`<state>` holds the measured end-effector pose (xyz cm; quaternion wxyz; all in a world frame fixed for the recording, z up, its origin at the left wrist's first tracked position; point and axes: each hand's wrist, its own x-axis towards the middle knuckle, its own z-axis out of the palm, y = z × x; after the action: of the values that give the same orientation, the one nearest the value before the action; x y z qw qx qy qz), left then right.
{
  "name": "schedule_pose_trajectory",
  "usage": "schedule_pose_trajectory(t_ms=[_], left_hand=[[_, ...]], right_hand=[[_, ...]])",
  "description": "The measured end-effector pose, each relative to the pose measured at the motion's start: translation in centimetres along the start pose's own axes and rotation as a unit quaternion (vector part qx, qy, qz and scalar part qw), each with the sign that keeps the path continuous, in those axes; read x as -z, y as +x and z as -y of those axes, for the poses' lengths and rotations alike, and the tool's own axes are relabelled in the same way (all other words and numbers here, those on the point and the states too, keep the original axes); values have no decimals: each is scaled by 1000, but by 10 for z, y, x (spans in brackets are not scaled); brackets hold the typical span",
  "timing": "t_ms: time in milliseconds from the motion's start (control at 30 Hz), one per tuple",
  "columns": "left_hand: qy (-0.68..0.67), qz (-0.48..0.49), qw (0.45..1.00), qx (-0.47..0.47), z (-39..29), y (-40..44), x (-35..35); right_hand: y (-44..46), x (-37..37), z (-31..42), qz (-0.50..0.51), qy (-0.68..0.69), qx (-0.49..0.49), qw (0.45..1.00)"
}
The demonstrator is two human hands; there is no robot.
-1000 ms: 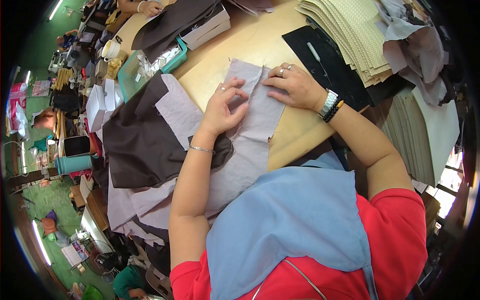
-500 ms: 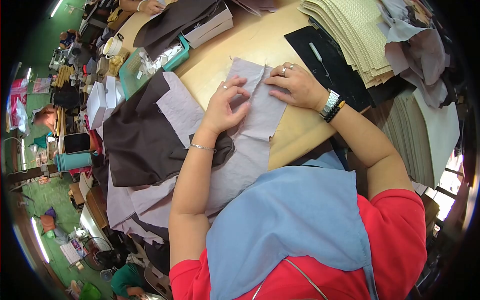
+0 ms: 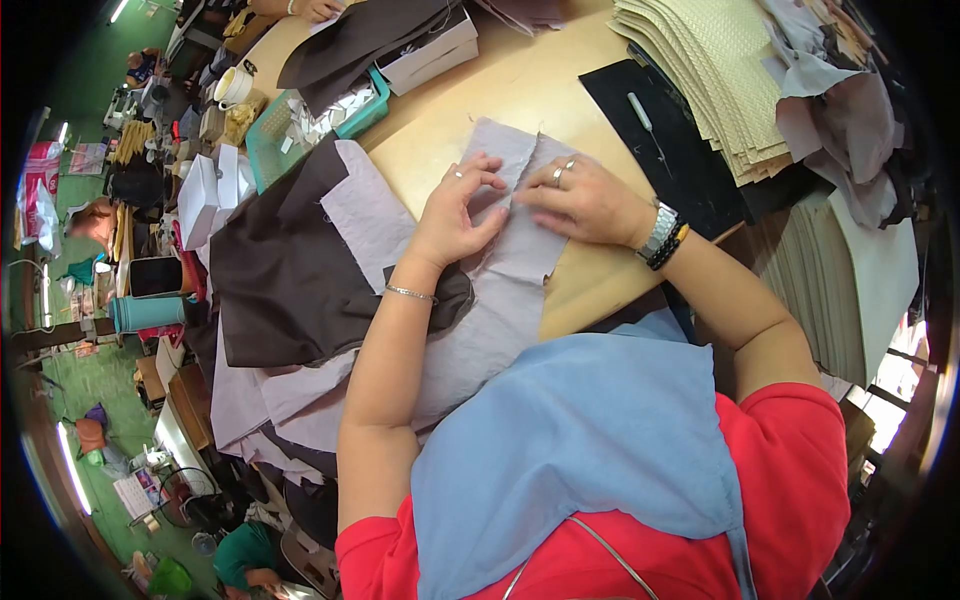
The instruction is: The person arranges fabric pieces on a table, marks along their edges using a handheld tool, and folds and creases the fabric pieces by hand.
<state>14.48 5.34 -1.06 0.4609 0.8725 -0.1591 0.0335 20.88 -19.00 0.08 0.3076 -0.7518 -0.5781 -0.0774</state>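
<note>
A pale mauve cloth (image 3: 508,275) lies over the table's near edge, with a raised ridge or seam running lengthwise down it. On its left side rests my left hand (image 3: 458,212), fingers loosely curved and thumb apart. From the right, my right hand (image 3: 592,202) reaches across the cloth with its fingertips at the ridge, close to my left fingers. Its fingers are slightly blurred and look extended over the cloth. Dark brown fabric (image 3: 285,270) with a mauve layer (image 3: 370,195) is bunched beside my left forearm.
A teal basket (image 3: 265,150) holds small white pieces. Behind it, dark fabric pieces (image 3: 360,45) lie partly over a white box (image 3: 432,60). To the right are a black sheet (image 3: 625,110), a white-handled pointed tool (image 3: 640,112) and stacked cream textured sheets (image 3: 700,80). Another person's hand (image 3: 318,9) shows at the top.
My right hand has slid toward me along the cloth, and its fingers have come in to the ridge, closer to my left hand. My left hand stays nearly in place.
</note>
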Motion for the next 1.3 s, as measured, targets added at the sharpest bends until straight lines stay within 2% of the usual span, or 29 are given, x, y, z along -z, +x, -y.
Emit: schedule_pose_trajectory(t_ms=[100,667,1300], left_hand=[[0,-7,1000,4,1,1,-1],[77,-10,997,-21,-1,1,-2],[56,-13,998,-11,-4,2,-2]], right_hand=[[0,-12,7,18,3,2,1000],[-2,-12,8,-34,38,-18,999],[-2,-11,9,-44,34,-13,998]])
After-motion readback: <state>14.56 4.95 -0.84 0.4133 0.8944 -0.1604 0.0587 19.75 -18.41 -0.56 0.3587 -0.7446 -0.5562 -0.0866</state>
